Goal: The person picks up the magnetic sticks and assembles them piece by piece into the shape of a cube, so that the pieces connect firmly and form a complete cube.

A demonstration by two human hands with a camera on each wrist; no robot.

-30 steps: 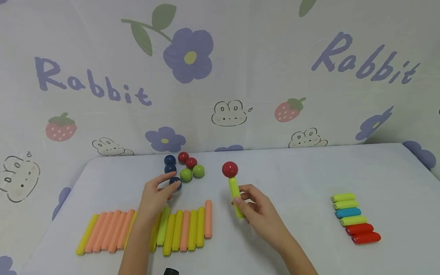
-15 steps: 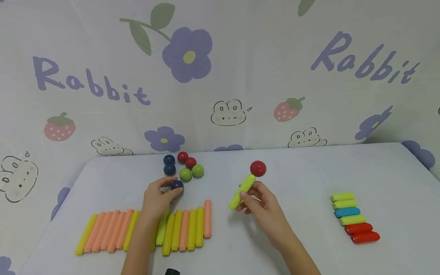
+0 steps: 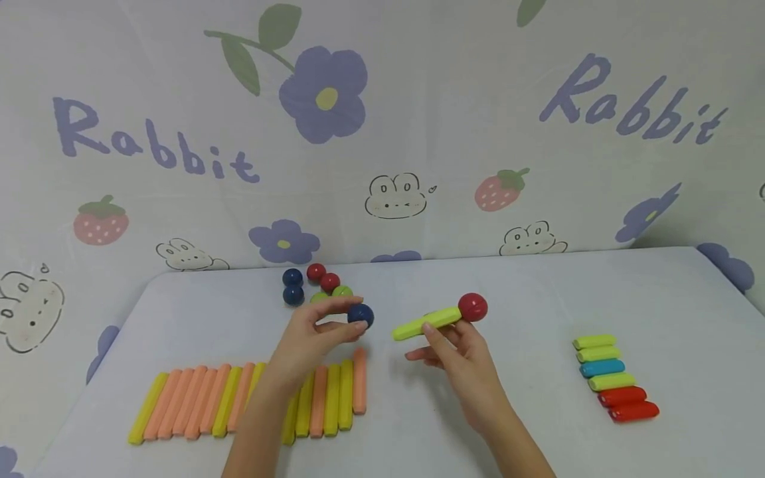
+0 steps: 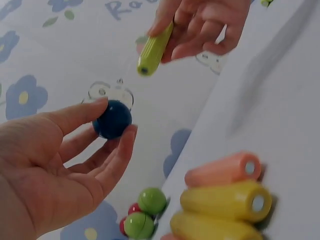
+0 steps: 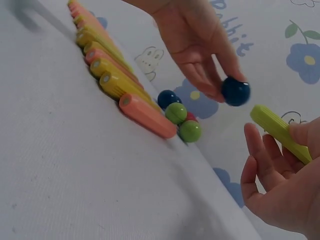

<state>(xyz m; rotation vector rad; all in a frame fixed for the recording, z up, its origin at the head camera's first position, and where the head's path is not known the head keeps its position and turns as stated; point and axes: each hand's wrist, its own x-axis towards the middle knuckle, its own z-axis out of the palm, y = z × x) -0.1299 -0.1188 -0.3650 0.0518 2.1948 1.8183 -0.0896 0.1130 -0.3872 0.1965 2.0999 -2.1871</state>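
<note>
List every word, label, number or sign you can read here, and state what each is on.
"Rabbit": left purple lettering on the patterned backdrop.
"Rabbit": right purple lettering on the same backdrop.
Both wrist views catch only part of such lettering, cut off and blurred.
No readable marks show on the held blue ball, yellow-green stick or red ball.

Play nook: table (image 3: 526, 312), rabbit-print backdrop (image 3: 448, 119)
</note>
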